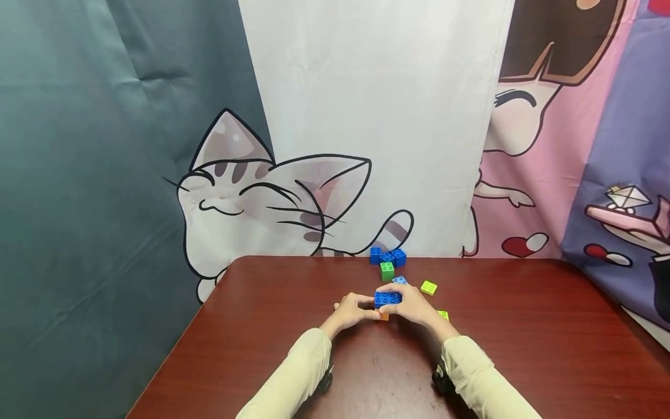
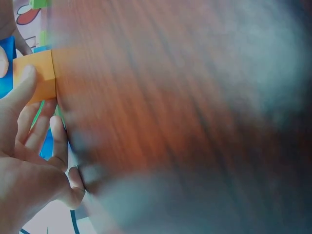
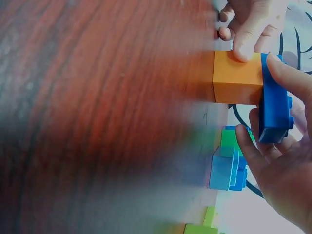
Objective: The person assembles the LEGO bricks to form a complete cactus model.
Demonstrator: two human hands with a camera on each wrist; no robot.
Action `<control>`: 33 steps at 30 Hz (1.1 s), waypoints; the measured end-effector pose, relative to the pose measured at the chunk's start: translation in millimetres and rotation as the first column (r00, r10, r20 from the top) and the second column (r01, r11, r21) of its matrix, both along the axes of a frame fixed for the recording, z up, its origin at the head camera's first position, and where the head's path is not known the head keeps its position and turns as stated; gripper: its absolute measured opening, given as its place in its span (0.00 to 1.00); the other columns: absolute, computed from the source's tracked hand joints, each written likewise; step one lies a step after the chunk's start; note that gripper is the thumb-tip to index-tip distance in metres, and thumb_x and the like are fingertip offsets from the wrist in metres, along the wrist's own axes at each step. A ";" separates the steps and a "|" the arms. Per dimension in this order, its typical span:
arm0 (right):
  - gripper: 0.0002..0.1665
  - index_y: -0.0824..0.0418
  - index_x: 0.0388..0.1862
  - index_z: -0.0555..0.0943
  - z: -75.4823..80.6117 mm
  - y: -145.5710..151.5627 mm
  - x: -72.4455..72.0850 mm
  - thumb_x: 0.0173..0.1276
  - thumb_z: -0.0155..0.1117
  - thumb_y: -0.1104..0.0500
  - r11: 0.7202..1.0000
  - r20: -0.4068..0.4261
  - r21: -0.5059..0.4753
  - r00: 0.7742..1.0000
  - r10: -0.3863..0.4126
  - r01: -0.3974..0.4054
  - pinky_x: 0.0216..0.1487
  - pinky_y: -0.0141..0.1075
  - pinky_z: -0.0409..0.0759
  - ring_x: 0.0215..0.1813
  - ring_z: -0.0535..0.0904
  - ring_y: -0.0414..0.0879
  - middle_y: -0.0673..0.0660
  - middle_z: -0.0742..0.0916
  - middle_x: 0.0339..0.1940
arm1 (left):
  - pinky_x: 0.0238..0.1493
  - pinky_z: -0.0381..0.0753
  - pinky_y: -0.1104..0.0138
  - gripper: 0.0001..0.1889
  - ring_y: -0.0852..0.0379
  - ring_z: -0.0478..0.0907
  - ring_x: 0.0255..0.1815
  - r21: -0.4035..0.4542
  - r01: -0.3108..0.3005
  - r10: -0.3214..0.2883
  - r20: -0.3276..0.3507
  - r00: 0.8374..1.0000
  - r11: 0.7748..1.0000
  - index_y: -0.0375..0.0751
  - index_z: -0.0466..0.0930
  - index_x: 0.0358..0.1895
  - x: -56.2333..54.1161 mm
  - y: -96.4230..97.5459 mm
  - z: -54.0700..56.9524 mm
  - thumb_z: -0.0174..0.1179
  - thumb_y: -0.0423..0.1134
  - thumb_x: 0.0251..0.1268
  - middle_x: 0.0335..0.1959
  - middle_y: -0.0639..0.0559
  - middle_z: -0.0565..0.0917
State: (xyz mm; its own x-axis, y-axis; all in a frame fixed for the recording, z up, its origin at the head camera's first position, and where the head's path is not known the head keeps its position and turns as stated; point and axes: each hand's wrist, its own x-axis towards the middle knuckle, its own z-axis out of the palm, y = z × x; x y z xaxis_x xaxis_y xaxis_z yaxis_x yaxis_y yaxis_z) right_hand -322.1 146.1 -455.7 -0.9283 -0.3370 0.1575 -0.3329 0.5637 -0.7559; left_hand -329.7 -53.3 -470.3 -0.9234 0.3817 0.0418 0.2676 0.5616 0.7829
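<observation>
An orange block point(image 3: 238, 83) stands on the table, and my left hand point(image 1: 349, 312) pinches it, the thumb pressing on one side in the left wrist view. Across its top lies a longer blue brick point(image 1: 387, 299), studs up, which reaches past the orange block on the right. My right hand point(image 1: 414, 304) grips this blue brick between thumb and fingers from the right. In the head view the fingers hide most of the orange block; whether the two pieces are pressed fully together I cannot tell.
Behind the hands on the brown table point(image 1: 262, 349) are a light blue brick point(image 1: 400, 280), a green brick point(image 1: 387, 271) and several dark blue bricks point(image 1: 376, 256) near the back edge. Lime pieces point(image 1: 428, 287) lie to the right, one partly behind the right wrist. A printed curtain hangs behind.
</observation>
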 end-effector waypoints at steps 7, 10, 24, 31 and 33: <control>0.29 0.64 0.61 0.77 13.1 8.6 2.3 0.64 0.69 0.54 0.996 0.062 -0.085 0.998 0.017 -0.012 0.60 0.54 0.78 0.60 0.78 0.61 0.66 0.84 0.57 | 0.61 0.51 0.29 0.22 0.44 0.78 0.60 0.016 -0.003 0.003 0.010 1.000 1.000 0.40 0.84 0.53 -0.9 -0.6 3.6 0.71 0.44 0.56 0.52 0.44 0.87; 0.28 0.63 0.61 0.77 17.3 13.5 3.8 0.64 0.69 0.53 0.995 0.071 -0.103 0.997 -0.006 0.014 0.60 0.55 0.78 0.60 0.78 0.61 0.66 0.84 0.57 | 0.61 0.50 0.29 0.21 0.45 0.79 0.59 0.013 -0.010 0.010 0.010 1.000 1.000 0.41 0.84 0.53 -0.7 -1.6 2.8 0.71 0.45 0.56 0.50 0.45 0.87; 0.27 0.68 0.59 0.77 14.2 61.5 13.0 0.64 0.69 0.58 0.987 0.036 -0.143 0.997 -0.072 0.076 0.48 0.35 0.82 0.54 0.81 0.60 0.69 0.85 0.53 | 0.57 0.56 0.39 0.21 0.49 0.78 0.56 0.011 -0.006 0.005 0.040 0.999 1.000 0.43 0.84 0.53 0.0 -0.2 -0.3 0.71 0.45 0.56 0.46 0.49 0.87; 0.26 0.69 0.58 0.78 2.8 85.4 23.6 0.63 0.70 0.59 0.980 0.057 -0.143 0.990 -0.131 0.138 0.44 0.26 0.80 0.50 0.83 0.50 0.69 0.86 0.51 | 0.61 0.51 0.34 0.22 0.47 0.77 0.58 0.023 0.013 -0.015 0.086 0.996 1.000 0.42 0.83 0.55 0.1 -0.8 2.7 0.70 0.44 0.57 0.49 0.46 0.86; 0.27 0.69 0.58 0.78 1.6 89.9 25.5 0.63 0.70 0.57 0.980 0.059 -0.134 0.988 -0.141 0.148 0.44 0.25 0.79 0.49 0.82 0.47 0.68 0.86 0.51 | 0.63 0.49 0.32 0.22 0.47 0.76 0.58 0.034 0.016 -0.020 0.095 0.995 0.999 0.42 0.83 0.55 -0.2 -0.7 3.4 0.70 0.43 0.57 0.49 0.46 0.86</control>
